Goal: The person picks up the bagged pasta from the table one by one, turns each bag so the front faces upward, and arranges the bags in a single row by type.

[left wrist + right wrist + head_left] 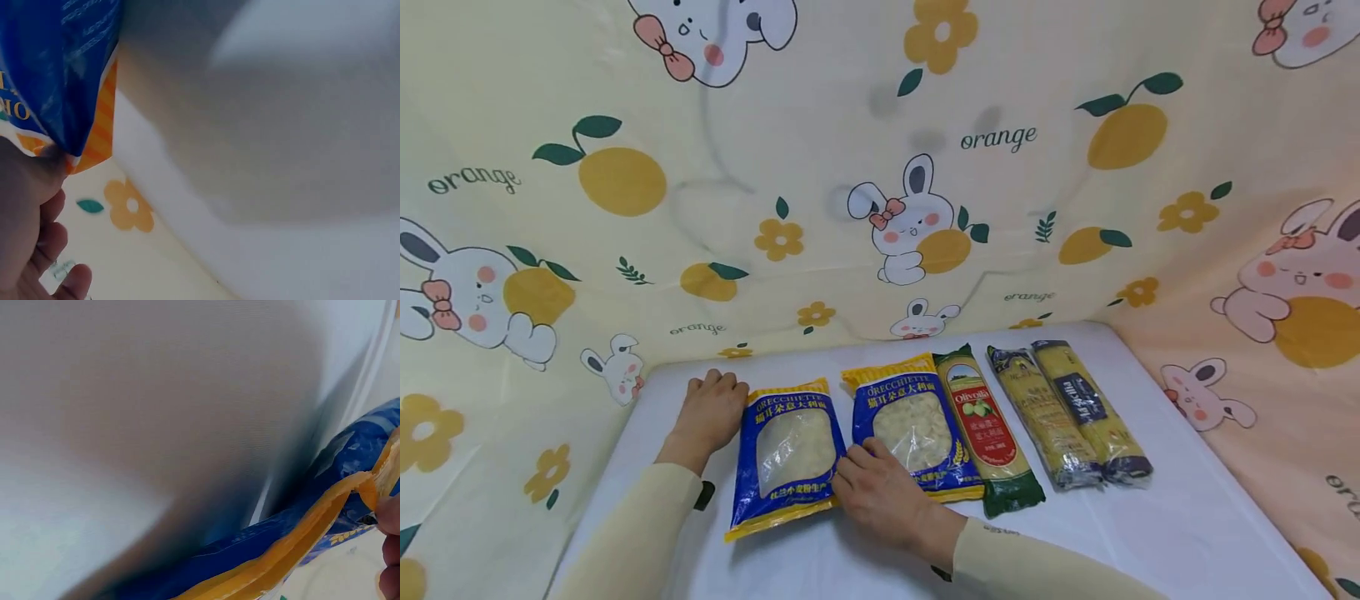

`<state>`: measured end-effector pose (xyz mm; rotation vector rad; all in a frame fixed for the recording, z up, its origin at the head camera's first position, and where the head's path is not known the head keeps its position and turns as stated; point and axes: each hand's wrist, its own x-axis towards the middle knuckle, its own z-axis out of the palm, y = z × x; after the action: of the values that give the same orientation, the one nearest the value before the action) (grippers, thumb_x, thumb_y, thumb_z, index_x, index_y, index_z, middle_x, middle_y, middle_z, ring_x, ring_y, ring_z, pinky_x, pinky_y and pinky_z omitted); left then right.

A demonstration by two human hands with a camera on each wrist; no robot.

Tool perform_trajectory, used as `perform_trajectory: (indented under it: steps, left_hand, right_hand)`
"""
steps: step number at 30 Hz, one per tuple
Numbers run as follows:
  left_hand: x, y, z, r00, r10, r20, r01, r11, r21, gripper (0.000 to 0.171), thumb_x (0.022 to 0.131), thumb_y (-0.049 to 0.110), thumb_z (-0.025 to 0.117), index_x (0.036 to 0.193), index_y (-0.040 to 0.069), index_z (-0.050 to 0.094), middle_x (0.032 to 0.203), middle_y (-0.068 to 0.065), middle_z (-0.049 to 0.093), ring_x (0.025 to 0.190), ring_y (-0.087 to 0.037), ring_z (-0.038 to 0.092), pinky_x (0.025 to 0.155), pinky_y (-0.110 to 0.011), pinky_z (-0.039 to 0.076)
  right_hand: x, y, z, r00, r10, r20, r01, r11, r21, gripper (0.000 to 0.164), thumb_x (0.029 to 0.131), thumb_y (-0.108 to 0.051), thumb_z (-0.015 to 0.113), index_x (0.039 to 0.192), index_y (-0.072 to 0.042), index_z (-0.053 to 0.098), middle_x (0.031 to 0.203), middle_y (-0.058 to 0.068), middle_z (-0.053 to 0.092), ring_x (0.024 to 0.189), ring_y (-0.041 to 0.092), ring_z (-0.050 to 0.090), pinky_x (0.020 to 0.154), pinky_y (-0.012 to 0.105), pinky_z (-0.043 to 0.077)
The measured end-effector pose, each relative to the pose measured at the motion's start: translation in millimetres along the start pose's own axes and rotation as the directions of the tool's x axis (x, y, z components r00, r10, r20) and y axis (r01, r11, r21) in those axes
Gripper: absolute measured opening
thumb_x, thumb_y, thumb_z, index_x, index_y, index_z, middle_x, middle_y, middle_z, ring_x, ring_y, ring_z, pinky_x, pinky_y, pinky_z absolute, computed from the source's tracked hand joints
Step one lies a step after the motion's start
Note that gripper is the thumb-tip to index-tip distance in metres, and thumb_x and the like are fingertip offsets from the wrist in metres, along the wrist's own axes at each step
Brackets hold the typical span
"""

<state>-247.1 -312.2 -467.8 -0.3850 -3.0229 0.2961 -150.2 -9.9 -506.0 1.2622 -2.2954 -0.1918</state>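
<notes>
A blue and yellow bag of orecchiette pasta (801, 450) lies at a slight tilt on the white table, with a clear window in its front. My left hand (709, 412) pinches its upper left corner between thumb and fingers; the left wrist view shows that yellow corner (97, 140) under the thumb. At the bag's lower right corner, my right hand (887, 496) pinches the yellow edge, which shows crumpled (369, 481) in the right wrist view. A second, matching orecchiette bag (917, 421) lies just right of it, partly hidden behind the right hand.
Against the second bag lies a green and red pack of Olivoila pasta (985, 425). Farther right, two long packs of spaghetti, one gold (1041, 412) and one dark-labelled (1090, 408), lie side by side. Patterned cloth (820, 167) hangs behind the white table (1157, 533).
</notes>
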Motion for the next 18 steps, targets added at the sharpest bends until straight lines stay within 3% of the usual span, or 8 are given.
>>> perform_trajectory:
  steps: [7, 13, 18]
  left_hand:
    - [16.1, 11.6, 8.5, 0.998, -0.051, -0.049, 0.049, 0.998, -0.042, 0.017, 0.105, 0.012, 0.062, 0.117, 0.005, 0.071, 0.106, -0.014, 0.067, 0.105, -0.038, 0.056, 0.093, -0.062, 0.047]
    - [13.0, 5.9, 19.7, 0.99, -0.139, 0.007, 0.139, 0.987, -0.076, 0.017, 0.105, 0.012, 0.061, 0.116, 0.007, 0.073, 0.105, -0.016, 0.069, 0.103, -0.041, 0.058, 0.091, -0.067, 0.048]
    - [10.7, 7.6, 23.1, 0.985, -0.154, 0.075, 0.161, 0.981, -0.108, 0.019, 0.105, 0.014, 0.063, 0.118, 0.009, 0.076, 0.103, -0.014, 0.07, 0.102, -0.038, 0.059, 0.093, -0.065, 0.049]
  right_hand:
    - [-8, -9, 3, 0.998, -0.01, -0.055, 0.011, 1.0, 0.023, 0.018, 0.102, -0.02, 0.062, 0.084, -0.02, 0.06, 0.083, -0.009, 0.054, 0.085, 0.015, 0.048, 0.089, 0.034, 0.042]
    - [-3, -15, 7, 0.999, 0.012, -0.04, -0.012, 1.0, 0.009, 0.016, 0.102, -0.02, 0.06, 0.086, -0.02, 0.059, 0.086, -0.009, 0.055, 0.087, 0.014, 0.048, 0.09, 0.035, 0.043]
    - [-5, -14, 10, 1.0, 0.022, 0.002, -0.022, 1.0, 0.002, 0.011, 0.101, -0.022, 0.063, 0.09, -0.021, 0.063, 0.09, -0.009, 0.058, 0.089, 0.014, 0.05, 0.09, 0.034, 0.043]
